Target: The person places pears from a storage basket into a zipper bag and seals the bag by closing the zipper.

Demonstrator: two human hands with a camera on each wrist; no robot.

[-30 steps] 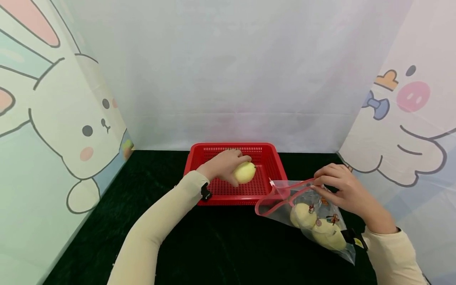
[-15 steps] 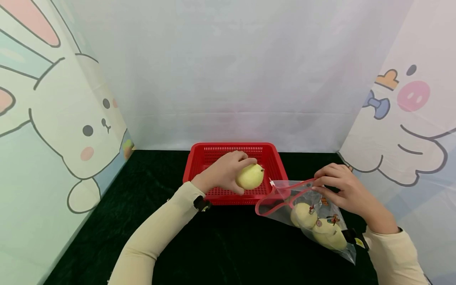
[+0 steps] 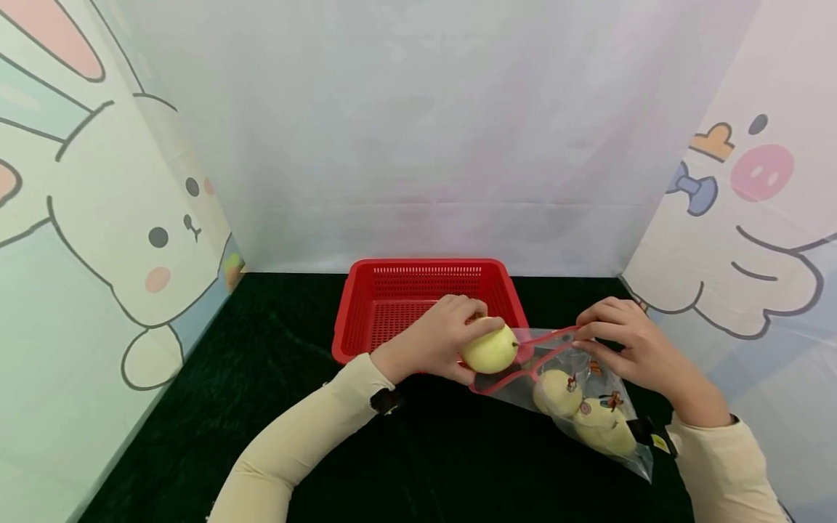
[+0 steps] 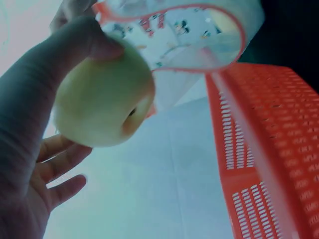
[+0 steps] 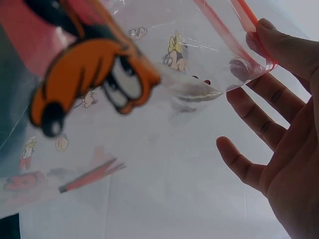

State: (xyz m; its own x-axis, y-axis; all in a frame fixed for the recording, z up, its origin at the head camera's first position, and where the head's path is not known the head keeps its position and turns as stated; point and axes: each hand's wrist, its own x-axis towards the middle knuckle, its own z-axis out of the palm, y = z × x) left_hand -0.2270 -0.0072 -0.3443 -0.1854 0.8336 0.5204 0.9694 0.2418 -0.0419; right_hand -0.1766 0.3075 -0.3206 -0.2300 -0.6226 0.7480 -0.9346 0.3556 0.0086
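My left hand [image 3: 439, 335] holds a pale yellow pear [image 3: 489, 351], thumb on one side and fingers on the other, right at the mouth of a clear zip bag [image 3: 513, 396]. Its stem points toward the bag. My right hand [image 3: 624, 350] pinches the bag's red zip edge at the far corner between thumb and fingers, so the mouth gapes. Several pale pears [image 3: 557, 393] lie inside the bag. In the left wrist view the pear [image 4: 104, 99] overlaps the bag's red-rimmed opening [image 4: 243, 35]. Cartoon prints on the plastic [image 5: 164, 144] fill much of the right wrist view.
A red plastic basket [image 3: 386, 314] with slotted walls stands behind the left hand, its near right corner close to the bag. Dark green cloth [image 3: 392, 465] covers the table. A pale curtain [image 3: 418, 131] hangs behind, with cartoon-printed panels [image 3: 118, 240] at the sides.
My left hand has carried the pear out from over the basket, rightward and nearer, to the bag's mouth. The right hand keeps its grip on the bag, almost still.
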